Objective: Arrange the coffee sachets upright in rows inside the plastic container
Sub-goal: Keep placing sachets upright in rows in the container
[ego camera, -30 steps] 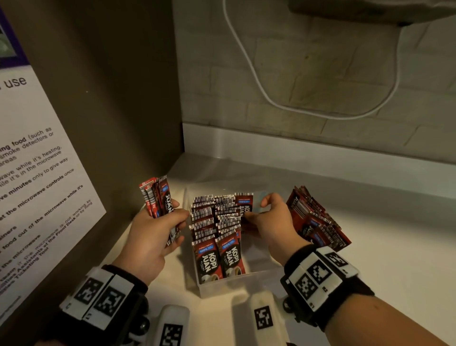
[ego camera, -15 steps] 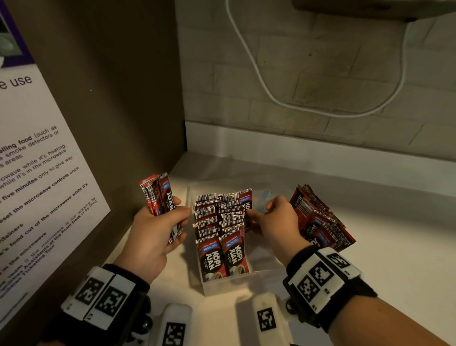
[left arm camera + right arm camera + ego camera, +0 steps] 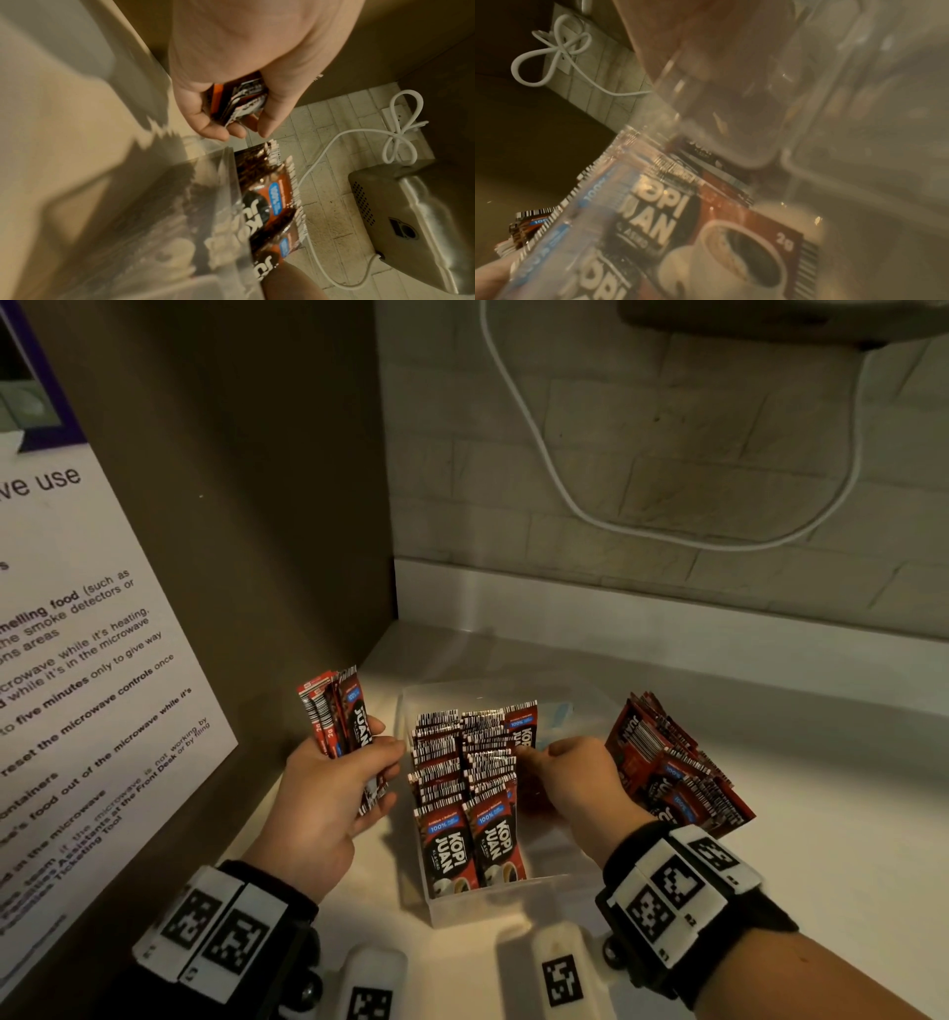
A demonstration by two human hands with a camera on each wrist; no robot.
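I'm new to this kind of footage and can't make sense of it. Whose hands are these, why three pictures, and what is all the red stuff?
No machine here: a person works with two bare hands, wearing a camera on the head and one on each wrist, on bands with black-and-white markers. The wide picture is from the head, looking down. The other two look along each hand, so they are close and blurry.

The red things are coffee sachets. On the white counter stands a clear plastic container with two rows of sachets standing upright in it. A loose pile of sachets lies to its right. The left hand holds a small bundle of sachets. The right hand reaches into the container beside the rows; its grip is hidden, so I cannot tell what it holds.
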